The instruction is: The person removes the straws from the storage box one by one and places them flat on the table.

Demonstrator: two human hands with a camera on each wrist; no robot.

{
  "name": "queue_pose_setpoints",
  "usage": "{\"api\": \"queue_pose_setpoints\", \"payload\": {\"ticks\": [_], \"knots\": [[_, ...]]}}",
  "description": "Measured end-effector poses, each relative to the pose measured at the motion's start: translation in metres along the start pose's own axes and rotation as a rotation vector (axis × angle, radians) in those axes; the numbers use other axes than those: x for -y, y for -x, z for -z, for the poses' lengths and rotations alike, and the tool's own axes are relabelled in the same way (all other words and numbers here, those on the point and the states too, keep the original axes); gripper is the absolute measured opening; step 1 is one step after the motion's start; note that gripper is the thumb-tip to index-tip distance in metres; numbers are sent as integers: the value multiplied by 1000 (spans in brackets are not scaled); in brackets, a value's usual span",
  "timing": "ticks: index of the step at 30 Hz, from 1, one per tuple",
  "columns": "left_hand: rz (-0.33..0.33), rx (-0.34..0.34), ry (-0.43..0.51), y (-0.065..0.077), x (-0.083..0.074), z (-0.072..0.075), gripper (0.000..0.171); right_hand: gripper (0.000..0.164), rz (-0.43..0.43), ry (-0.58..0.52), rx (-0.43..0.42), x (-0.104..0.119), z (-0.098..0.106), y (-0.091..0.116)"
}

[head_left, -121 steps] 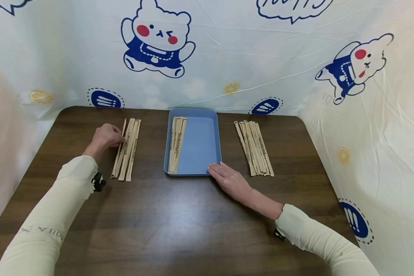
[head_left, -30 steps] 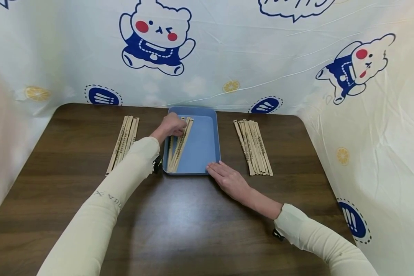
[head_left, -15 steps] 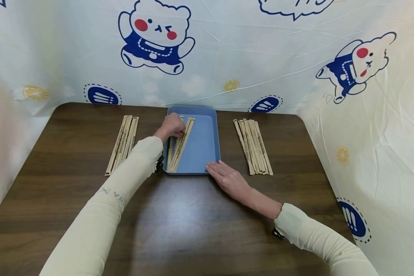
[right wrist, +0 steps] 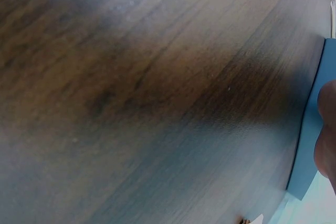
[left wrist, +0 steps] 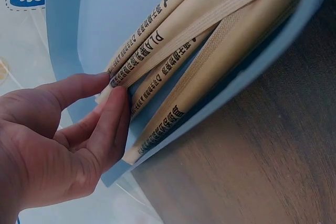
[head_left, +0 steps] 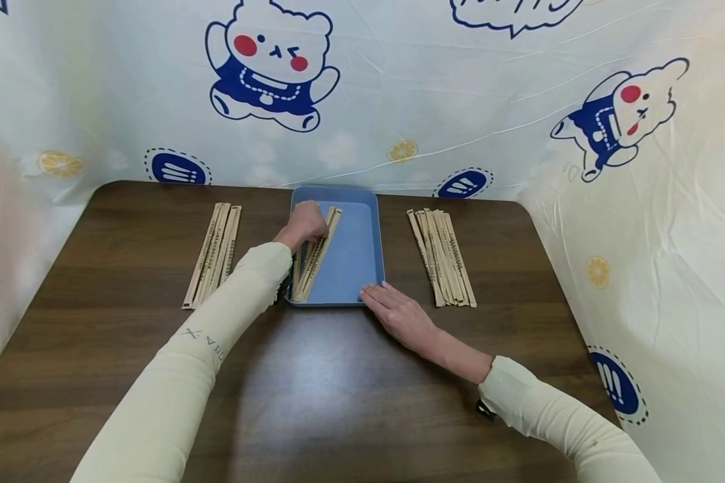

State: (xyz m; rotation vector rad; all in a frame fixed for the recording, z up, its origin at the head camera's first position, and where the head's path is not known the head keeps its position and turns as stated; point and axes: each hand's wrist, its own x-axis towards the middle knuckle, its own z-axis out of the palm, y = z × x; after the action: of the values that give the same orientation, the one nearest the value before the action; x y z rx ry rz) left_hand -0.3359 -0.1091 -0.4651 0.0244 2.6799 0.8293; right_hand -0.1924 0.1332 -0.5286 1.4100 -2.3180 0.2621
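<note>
A blue tray [head_left: 355,258] lies at the back middle of the table, with several paper-wrapped straws [head_left: 319,260] along its left side, some slanting. Over their far ends is my left hand [head_left: 307,221]. In the left wrist view, its thumb and fingers pinch the end of a printed straw wrapper [left wrist: 152,51], while other straws [left wrist: 210,72] lie beside it against the tray wall. My right hand [head_left: 401,314] rests with straight fingers on the tray's near right corner. Only a bit of that hand [right wrist: 327,135] shows in the right wrist view, against the tray's side [right wrist: 310,145].
On the brown wooden table [head_left: 350,402], one bunch of wrapped straws [head_left: 214,248] lies left of the tray, partly behind the left sleeve. Another, fuller bunch [head_left: 442,258] lies to the right. A printed curtain [head_left: 387,87] hangs along the table's back edge.
From the left bunch, my left hand has moved right into the tray, where straws now slant further across. The left bunch looks thinner. Over the last half second it has shifted slightly; the right hand stays.
</note>
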Motion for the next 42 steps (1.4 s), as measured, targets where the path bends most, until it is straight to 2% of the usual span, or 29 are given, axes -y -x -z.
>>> {"api": "queue_pose_setpoints", "payload": {"ticks": [5,13,17,24,32,37,41,42], "knots": [[32,11,-27,-1,-1,-1,28,35,4,2,0,1,0,0],[50,4,-3,3,-3,-1,35,35,7,17,4,3,-1,-2],[24,-7,47,4,1,0,33,35,11,20,1,3,0,-3],[33,3,209,8,12,8,37,35,17,24,4,3,-1,-2],[83,30,611,18,15,24,37,34,17,5,3,3,1,-1],[70,49,699,23,19,34,33,31,16,11,-4,2,1,-1],[85,54,712,26,26,44,11,31,15,15,0,2,1,0],[96,51,716,27,29,46,10,31,15,14,-1,2,1,0]]}}
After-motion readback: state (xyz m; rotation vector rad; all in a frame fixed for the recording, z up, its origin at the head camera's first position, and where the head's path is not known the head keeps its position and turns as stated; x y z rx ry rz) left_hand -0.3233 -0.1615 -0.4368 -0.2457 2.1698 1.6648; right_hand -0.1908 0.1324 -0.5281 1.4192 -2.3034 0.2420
